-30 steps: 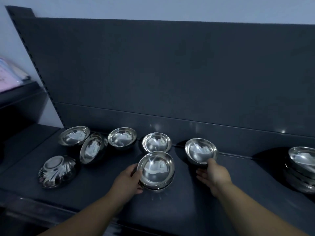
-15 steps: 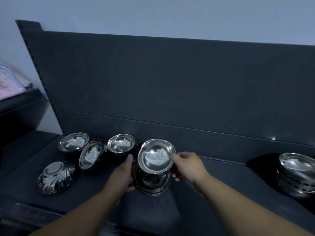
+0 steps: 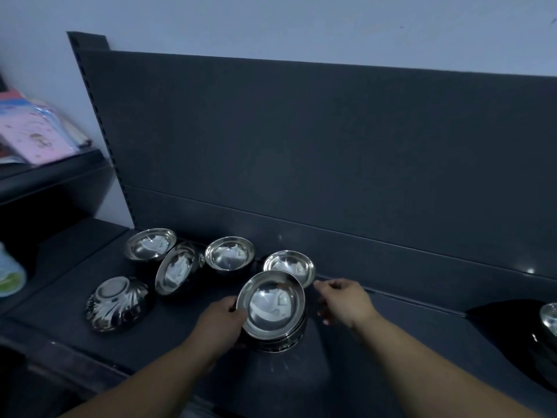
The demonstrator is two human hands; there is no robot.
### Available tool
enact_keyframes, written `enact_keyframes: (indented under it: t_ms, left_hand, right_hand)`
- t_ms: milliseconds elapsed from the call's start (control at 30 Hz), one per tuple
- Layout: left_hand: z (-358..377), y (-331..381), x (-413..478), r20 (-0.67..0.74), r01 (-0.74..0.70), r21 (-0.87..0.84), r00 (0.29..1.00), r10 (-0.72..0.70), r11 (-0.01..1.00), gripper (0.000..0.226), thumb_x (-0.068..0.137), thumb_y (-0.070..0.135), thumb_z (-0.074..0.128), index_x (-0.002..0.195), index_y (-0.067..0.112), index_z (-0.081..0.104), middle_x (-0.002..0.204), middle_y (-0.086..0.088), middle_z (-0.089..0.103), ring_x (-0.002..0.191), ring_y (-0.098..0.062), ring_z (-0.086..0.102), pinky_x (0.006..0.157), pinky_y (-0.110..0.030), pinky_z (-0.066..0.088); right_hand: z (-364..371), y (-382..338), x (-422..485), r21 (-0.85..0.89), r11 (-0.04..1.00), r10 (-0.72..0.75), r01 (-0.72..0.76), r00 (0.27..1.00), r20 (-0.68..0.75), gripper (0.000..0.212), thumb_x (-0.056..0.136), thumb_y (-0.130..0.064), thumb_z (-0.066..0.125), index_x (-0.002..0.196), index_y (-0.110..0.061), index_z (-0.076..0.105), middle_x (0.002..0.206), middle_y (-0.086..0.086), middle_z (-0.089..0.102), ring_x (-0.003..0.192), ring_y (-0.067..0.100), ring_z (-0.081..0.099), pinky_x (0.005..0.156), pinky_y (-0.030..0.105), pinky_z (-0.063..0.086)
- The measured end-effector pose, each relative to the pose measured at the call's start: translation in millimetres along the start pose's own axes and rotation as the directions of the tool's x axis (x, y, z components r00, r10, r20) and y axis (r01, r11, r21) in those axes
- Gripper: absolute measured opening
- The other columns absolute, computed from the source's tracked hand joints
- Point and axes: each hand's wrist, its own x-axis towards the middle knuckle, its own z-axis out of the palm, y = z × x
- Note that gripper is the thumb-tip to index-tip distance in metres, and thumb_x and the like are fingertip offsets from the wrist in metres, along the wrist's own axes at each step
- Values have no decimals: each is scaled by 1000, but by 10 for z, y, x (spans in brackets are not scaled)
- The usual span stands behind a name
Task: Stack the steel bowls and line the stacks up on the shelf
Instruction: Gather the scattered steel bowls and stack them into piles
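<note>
A stack of steel bowls [image 3: 272, 309] stands on the dark shelf [image 3: 346, 375] in front of me. My left hand [image 3: 221, 322] grips the stack's left rim. Just behind it sits a single bowl [image 3: 291, 265]; my right hand [image 3: 343, 301] reaches to its right rim with thumb and forefinger, fingers apart, holding nothing. Further left stand two upright bowls [image 3: 230, 256] [image 3: 150, 244], a bowl tilted on its side [image 3: 177, 268] and an upside-down bowl [image 3: 117, 303]. Another stack of bowls [image 3: 550, 322] shows at the right edge, partly cut off.
The shelf's dark back panel [image 3: 331, 161] rises right behind the bowls. On the left, a neighbouring shelf holds pink packages [image 3: 33, 137], and a white and green container [image 3: 9, 274] stands below it. The shelf's front edge [image 3: 90, 363] runs close to my arms.
My right hand set the bowl it carried onto the stack and let go, then moved right toward the single bowl behind. My left hand stayed on the stack.
</note>
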Motion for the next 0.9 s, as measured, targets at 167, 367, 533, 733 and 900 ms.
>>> enact_keyframes:
  t_ms: [167,367,533,733,900]
  left_hand:
    - [-151,-41,5,-83,36,-63,996,-42,997,18,88,14,55,95,20,71,87,-4,74,79,-18,70,59,-27,57]
    - [-261,-144,-5,-73,58,-233,994,-77,971,16,90,25,62,103,21,70,94,-6,75,92,-25,70,73,-37,59]
    - [-296,-193,5,-28,41,-254,998,-50,966,22,90,32,62,110,26,67,99,-1,74,94,-22,70,73,-35,58]
    - [-347,-154,28,46,44,-201,998,-36,979,25,92,35,58,116,28,63,111,-1,69,102,-20,65,67,-31,55]
    - [-383,-76,11,82,77,-275,995,-57,958,28,96,43,47,102,22,65,96,-2,68,89,-20,61,75,-35,53]
  right_hand:
    - [210,95,292,121,986,108,-115,992,64,34,88,-32,67,114,-13,55,91,10,71,73,25,67,58,30,55]
    - [426,173,501,272,940,184,-204,978,98,29,93,-18,58,120,-7,56,97,17,69,70,24,66,54,28,54]
    - [355,116,450,366,916,170,-163,985,14,27,90,-15,58,114,-3,59,91,20,73,65,25,68,52,26,55]
    - [159,-363,55,476,878,17,39,994,-111,15,90,-12,56,103,-8,60,81,15,67,67,25,64,61,31,53]
    - [243,-658,-457,308,945,-100,110,994,-48,10,87,-11,62,94,-6,67,72,12,66,59,21,60,56,30,50]
